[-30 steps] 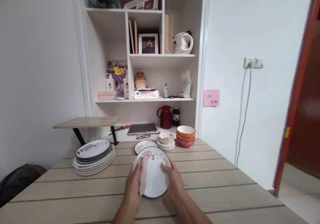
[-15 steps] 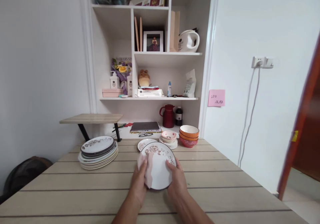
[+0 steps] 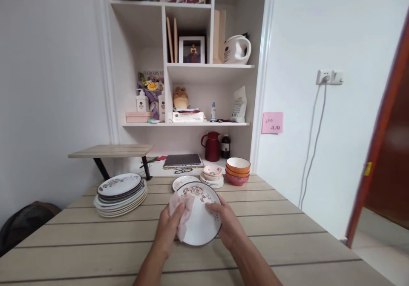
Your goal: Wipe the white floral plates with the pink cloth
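Observation:
A white plate (image 3: 201,220) with a dark rim and brown flower print is held tilted above the table. My left hand (image 3: 169,225) grips a pale pink cloth (image 3: 182,213) against the plate's left edge, thumb on the front. Around the right edge, my right hand (image 3: 227,222) holds the plate, its thumb on the face and its other fingers partly hidden behind. Just beyond lies a smaller flowered plate (image 3: 181,182), partly covered by the held one.
A stack of plates (image 3: 121,192) stands at the left, near a small raised shelf (image 3: 110,151). Behind the held plate are small dishes (image 3: 212,176) and stacked bowls (image 3: 237,171). Farther back are a red jug (image 3: 212,146) and a dark laptop (image 3: 182,160).
The plate has turned clockwise a little and shifted slightly left. My left hand has moved left with the cloth, which is bunched more. The whole view has shifted slightly.

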The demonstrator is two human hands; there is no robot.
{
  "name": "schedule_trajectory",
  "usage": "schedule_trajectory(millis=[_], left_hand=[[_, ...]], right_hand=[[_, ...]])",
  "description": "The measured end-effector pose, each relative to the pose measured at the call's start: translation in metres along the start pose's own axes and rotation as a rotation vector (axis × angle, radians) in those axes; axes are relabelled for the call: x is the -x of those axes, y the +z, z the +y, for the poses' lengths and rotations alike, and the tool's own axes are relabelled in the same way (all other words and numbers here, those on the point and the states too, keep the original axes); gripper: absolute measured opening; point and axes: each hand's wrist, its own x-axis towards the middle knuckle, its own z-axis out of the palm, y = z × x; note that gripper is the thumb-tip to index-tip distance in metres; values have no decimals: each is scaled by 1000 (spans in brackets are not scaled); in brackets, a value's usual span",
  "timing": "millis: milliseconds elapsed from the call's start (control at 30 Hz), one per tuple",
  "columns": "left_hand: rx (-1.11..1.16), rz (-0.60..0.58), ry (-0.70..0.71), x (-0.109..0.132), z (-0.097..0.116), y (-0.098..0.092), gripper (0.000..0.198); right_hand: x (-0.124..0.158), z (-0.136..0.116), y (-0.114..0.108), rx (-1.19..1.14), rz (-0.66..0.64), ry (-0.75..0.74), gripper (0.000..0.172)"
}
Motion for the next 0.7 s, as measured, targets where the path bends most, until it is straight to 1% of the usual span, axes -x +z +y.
schedule_trajectory(millis=[67,133,200,267,367,433,533,700], left_hand=[[-47,-25,1,1,2,-2,57],[-78,-63,-1,2,3,-2,54],[-71,-110,-14,4,4,-2,52],[-31,-160,-41,5,4,-1,53],[23,-210,-84,5,3,0,56],[39,-222,-108,4,1,0,57],[53,-199,-146,1,-4,0,58],[112,-24,-150,-6,-14,3,58]], right_hand=[[2,-4,-1,64,-27,11,53],[6,-9,-1,165,-77,-14,47],[10,-14,-1,264,-122,-39,44],[12,-18,-1,323,-151,-38,44],[12,-19,-4,350,-148,-12,46],[10,-16,-5,342,-120,-14,44],[5,-7,-4,293,-49,-30,42],[3,5,3,169,23,-65,39]])
